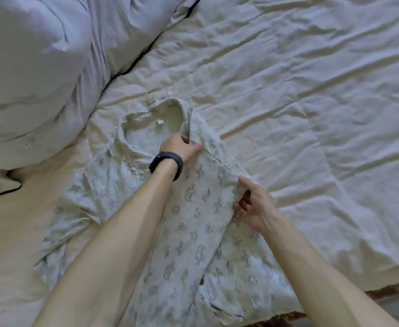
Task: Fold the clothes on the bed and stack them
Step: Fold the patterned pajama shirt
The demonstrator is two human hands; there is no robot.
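Observation:
A pale collared shirt (193, 232) printed with small grey motifs lies front-up on the bed, collar pointing away from me. Its right side is folded in over the middle. My left hand (180, 147), with a dark band on the wrist, pinches the shirt's front edge just below the collar. My right hand (252, 204) grips the folded right edge lower down, with fingers curled into the fabric. The shirt's hem hangs near the bed's front edge.
A wrinkled cream sheet (311, 102) covers the bed to the right and beyond. A big pale duvet or pillow heap (35, 74) with dark piping fills the upper left. The bed's edge and a patterned floor (394, 293) show at the lower right.

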